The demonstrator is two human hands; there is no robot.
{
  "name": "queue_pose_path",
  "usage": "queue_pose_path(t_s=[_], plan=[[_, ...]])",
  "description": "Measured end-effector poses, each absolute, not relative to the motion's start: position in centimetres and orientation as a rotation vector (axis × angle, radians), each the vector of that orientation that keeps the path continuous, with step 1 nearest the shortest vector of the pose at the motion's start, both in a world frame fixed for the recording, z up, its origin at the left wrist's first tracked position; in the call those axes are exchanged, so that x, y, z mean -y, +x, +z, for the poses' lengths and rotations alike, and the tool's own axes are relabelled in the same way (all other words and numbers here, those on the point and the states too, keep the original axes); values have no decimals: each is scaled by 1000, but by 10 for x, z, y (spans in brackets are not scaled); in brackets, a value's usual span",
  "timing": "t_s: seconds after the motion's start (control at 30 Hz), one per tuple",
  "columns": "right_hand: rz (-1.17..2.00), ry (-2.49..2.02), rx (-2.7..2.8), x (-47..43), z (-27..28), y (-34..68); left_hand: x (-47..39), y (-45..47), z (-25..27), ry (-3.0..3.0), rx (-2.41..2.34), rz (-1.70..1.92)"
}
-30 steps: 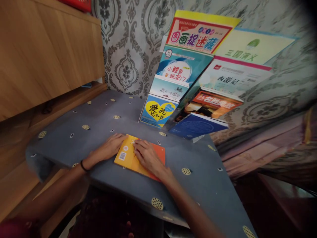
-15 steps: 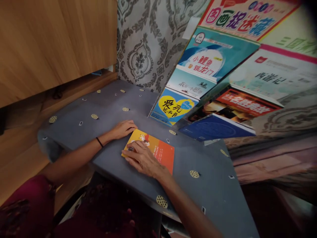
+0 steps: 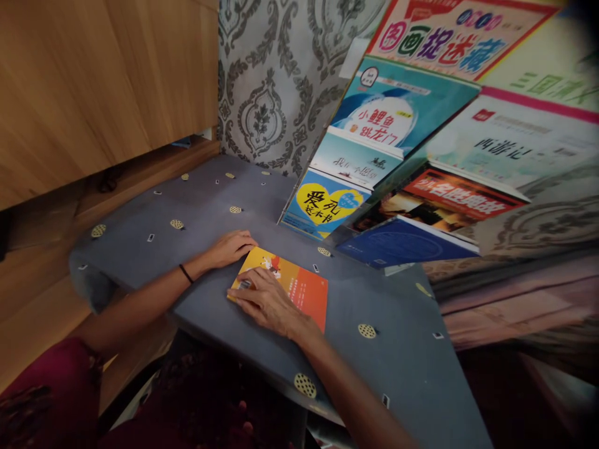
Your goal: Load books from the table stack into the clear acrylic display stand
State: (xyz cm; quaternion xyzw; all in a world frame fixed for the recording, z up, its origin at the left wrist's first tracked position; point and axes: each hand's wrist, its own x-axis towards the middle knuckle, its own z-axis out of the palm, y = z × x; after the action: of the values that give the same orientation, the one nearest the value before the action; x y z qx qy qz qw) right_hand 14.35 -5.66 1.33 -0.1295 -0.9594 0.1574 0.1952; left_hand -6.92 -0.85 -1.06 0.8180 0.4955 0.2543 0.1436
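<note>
An orange and yellow book (image 3: 306, 290) lies closed and flat near the front edge of the table. Across its left part rests my right hand (image 3: 264, 298), palm down with the fingers stretched out and slightly apart. My left hand (image 3: 230, 248) lies flat on the tablecloth, its fingertips at the book's upper left corner. On that wrist is a thin black band (image 3: 186, 273). Part of the cover is hidden under the right hand.
Several books stand face-out on a rack behind the table, among them a blue and yellow one (image 3: 322, 204) and a dark blue one (image 3: 407, 242). A grey patterned cloth (image 3: 397, 374) covers the table. Left is a wooden cabinet (image 3: 107, 81); behind, patterned wallpaper (image 3: 262, 112).
The view has shifted very slightly. Both hands and the book keep their places on the table.
</note>
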Motion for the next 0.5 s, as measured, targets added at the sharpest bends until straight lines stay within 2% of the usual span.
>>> queue_pose_path(t_s=[0.5], plan=[[371,-564,2668,55,9,140,9,-71,-15,2347,-1407,769]])
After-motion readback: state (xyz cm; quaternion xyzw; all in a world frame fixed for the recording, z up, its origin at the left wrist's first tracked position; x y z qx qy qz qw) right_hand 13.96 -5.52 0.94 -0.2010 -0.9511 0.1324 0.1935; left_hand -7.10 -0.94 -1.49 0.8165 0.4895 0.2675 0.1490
